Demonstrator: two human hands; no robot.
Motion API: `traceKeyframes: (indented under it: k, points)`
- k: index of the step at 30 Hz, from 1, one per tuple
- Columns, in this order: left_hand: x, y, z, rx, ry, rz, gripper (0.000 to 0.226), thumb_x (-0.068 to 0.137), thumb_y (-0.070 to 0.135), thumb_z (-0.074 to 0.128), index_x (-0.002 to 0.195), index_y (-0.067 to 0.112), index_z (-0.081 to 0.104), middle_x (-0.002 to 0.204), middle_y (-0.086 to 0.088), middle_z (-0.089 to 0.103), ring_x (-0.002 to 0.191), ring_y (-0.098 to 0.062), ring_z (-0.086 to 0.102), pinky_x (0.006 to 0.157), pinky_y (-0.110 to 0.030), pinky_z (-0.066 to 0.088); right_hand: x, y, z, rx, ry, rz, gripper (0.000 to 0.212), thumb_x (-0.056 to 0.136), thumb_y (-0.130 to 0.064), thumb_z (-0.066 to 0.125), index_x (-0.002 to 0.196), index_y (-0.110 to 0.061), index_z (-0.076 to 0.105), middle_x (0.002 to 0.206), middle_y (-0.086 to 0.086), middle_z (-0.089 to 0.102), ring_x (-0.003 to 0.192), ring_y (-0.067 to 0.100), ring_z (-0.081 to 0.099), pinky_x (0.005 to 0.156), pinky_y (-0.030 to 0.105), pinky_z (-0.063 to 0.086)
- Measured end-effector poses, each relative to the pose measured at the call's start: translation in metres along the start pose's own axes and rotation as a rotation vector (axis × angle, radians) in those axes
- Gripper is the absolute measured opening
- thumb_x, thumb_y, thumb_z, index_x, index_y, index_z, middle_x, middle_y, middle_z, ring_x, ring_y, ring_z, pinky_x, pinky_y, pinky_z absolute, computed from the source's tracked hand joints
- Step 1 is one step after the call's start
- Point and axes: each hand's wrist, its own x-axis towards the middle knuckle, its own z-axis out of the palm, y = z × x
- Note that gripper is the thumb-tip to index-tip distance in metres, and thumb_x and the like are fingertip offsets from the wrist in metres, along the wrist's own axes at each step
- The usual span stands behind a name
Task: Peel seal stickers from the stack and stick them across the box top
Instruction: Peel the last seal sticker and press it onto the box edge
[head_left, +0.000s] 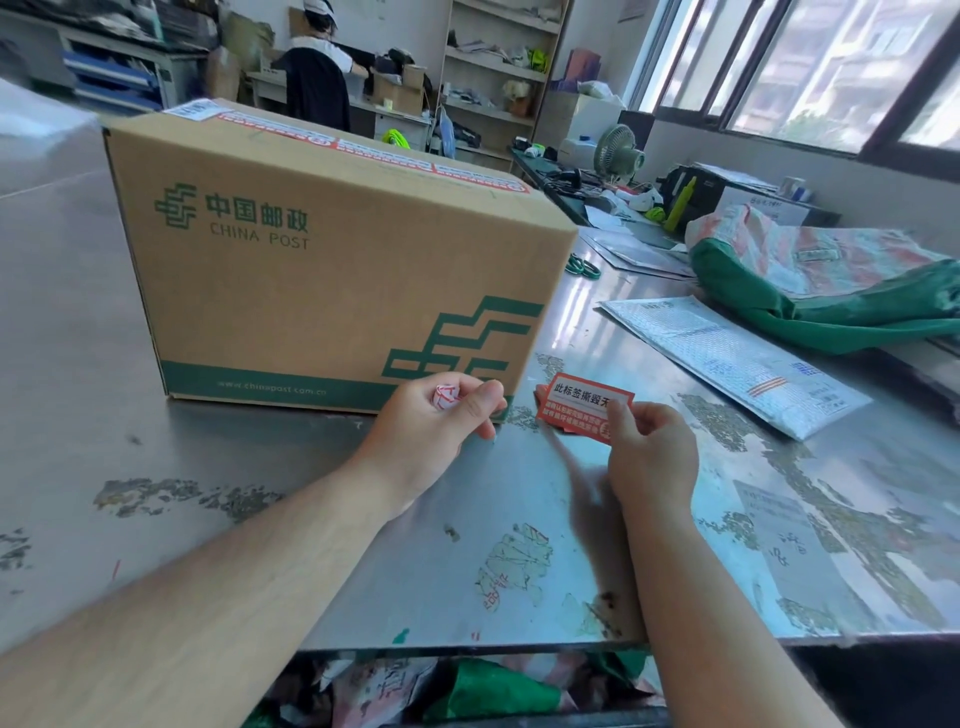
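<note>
Pinching hand: the stack of seal stickers (584, 408) is held at its near right corner by the right hand (652, 457), whose thumb and fingers (621, 415) are closed on it.
Stack position: the red stack is raised just above the surface (156, 415), close to the right of the box's near right corner; contact with the box cannot be told.
Left hand: the left hand (441, 421) is curled, and a small crumpled white-and-red scrap (447, 397) is gripped between its thumb and forefinger, just in front of the box's lower edge.
Gap: the left hand is kept just left of the stack, apart from it.
Box: the cardboard box (332, 260), printed in green, stands upright on the surface beyond the hands, its top closed.
Box top: a row of red stickers (374, 150) is laid along the top, with a white label (195, 109) at its far left end.
Right side: a bubble mailer (727, 358) lies flat, with a green bag (831, 312) farther right and green-handled scissors (584, 266) beyond.
</note>
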Motion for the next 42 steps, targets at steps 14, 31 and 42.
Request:
traceKeyframes:
  k: [14, 31, 42]
  points:
    - [-0.007, 0.011, 0.007, 0.076, 0.021, 0.005, 0.022, 0.095, 0.030, 0.058, 0.099, 0.012, 0.071, 0.077, 0.006, 0.074, 0.042, 0.007, 0.052, 0.051, -0.013, 0.036, -0.041, -0.011, -0.011, 0.573, -0.222, -0.009, 0.010, 0.098, -0.011, 0.059, 0.093, -0.015, 0.067, 0.078, -0.001, 0.073, 0.063, 0.009, 0.061, 0.061, 0.023, 0.048]
    - [-0.007, 0.005, 0.005, 0.125, -0.065, -0.010, 0.016, 0.088, 0.020, 0.070, 0.079, 0.007, 0.068, 0.077, -0.002, 0.073, 0.069, -0.008, 0.065, 0.065, -0.017, 0.049, -0.055, -0.013, -0.009, 0.292, -0.251, -0.142, 0.010, 0.088, -0.021, 0.075, 0.085, -0.019, 0.066, 0.073, -0.001, 0.076, 0.064, 0.012, 0.070, 0.066, 0.031, 0.054]
    - [-0.008, 0.008, 0.005, 0.075, -0.099, -0.019, 0.019, 0.091, 0.019, 0.068, 0.080, 0.005, 0.061, 0.075, -0.002, 0.071, 0.069, -0.009, 0.065, 0.065, -0.019, 0.048, -0.058, -0.012, -0.006, 0.151, -0.175, -0.240, 0.035, 0.078, -0.026, 0.083, 0.093, -0.040, 0.053, 0.095, -0.008, 0.064, 0.086, 0.010, 0.060, 0.075, 0.022, 0.046]
